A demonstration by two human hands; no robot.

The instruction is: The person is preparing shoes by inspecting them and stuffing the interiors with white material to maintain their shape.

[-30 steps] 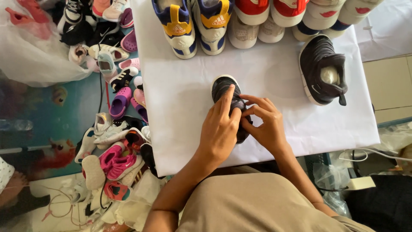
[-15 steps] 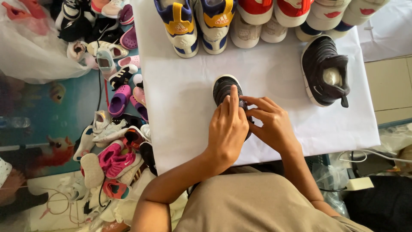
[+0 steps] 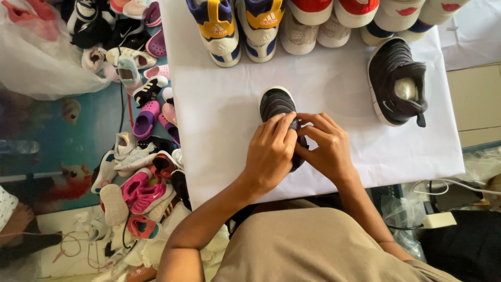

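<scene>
A small dark grey child's shoe point(image 3: 276, 103) with a white sole lies on the white table point(image 3: 219, 120), toe pointing away from me. My left hand point(image 3: 270, 151) covers its heel end, fingers pressed on the opening. My right hand point(image 3: 324, 146) meets it from the right, fingertips pinching at the shoe's opening. The back half of the shoe is hidden under both hands. Its twin, a dark grey shoe point(image 3: 396, 83) stuffed with white paper, lies to the far right.
A row of shoes lines the table's far edge: a blue, white and yellow pair point(image 3: 240, 26), and red and white ones point(image 3: 334, 15). A heap of small shoes point(image 3: 141, 120) covers the floor at left, beside a clear plastic bag point(image 3: 36, 47). Cables point(image 3: 443, 188) lie at right.
Both hands have stayed on the small dark shoe. My fingers shifted slightly over its opening; the shoe has not moved on the table.
</scene>
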